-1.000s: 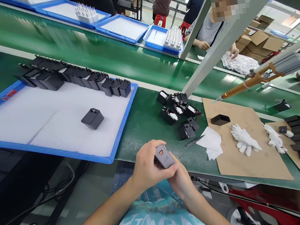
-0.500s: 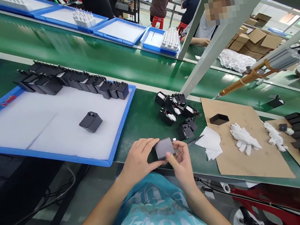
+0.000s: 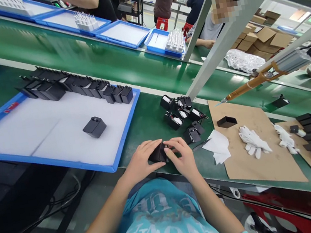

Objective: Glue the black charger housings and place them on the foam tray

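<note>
Near the front edge of the green bench, my left hand (image 3: pixel 143 159) is closed round a black power adapter housing (image 3: pixel 157 154). My right hand (image 3: pixel 181 157) pinches at the right end of the same housing with thumb and fingers; the detail under those fingertips is too small to make out. Just beyond my hands lies a cluster of open black housings (image 3: pixel 175 120) with white parts and wires in them. A dark pointed tool (image 3: pixel 201 145) rests to the right of my right hand, beside a white cloth (image 3: pixel 217 145).
At left a blue-rimmed tray (image 3: pixel 113 168) holds a single black adapter (image 3: pixel 94 127) and a row of several adapters (image 3: pixel 80 85) at its back. Brown cardboard (image 3: pixel 268 169) carries white gloves (image 3: pixel 254 142) and an open black case (image 3: pixel 227 121). An orange-bodied tool (image 3: pixel 251 83) hangs above it.
The housing has been turned in my hands and shifted slightly left. My right hand has moved from its lower right side to pinch its right end from above.
</note>
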`<action>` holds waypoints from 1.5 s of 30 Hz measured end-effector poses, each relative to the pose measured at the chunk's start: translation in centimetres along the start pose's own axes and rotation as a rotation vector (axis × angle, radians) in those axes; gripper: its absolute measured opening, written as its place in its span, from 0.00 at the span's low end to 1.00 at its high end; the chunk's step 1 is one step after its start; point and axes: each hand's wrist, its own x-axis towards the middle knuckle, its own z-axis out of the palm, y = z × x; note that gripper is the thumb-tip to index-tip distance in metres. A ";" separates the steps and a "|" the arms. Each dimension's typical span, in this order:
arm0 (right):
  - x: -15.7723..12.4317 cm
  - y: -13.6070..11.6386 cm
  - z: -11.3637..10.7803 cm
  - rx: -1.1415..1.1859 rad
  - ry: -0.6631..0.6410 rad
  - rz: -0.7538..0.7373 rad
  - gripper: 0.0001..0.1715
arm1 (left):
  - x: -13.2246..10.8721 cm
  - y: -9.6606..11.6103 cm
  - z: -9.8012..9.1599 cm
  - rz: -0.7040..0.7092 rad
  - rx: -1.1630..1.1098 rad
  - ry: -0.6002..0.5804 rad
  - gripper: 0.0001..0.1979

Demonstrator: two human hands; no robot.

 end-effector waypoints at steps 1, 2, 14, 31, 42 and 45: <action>0.4 0.0 0.0 -0.007 -0.011 -0.033 0.11 | 0.1 0.0 0.1 0.001 -0.003 0.003 0.35; 0.8 0.0 0.0 -0.011 -0.024 -0.066 0.11 | 0.1 -0.1 0.2 0.000 -0.005 0.002 0.35; 2.8 -1.6 1.5 -0.278 -0.078 -0.153 0.09 | -0.5 -0.4 -0.5 -0.033 -0.118 0.026 0.30; 2.5 -1.1 1.6 -0.085 -0.084 -0.058 0.10 | -1.0 -1.2 -1.9 -0.235 -0.636 -0.029 0.20; 2.6 -0.2 0.6 0.153 -0.243 0.051 0.13 | -1.0 -0.4 -0.7 -0.217 -0.431 0.159 0.22; 2.3 0.5 -0.3 0.170 -0.401 0.024 0.24 | -0.6 -0.9 -0.2 -0.314 -0.565 0.219 0.23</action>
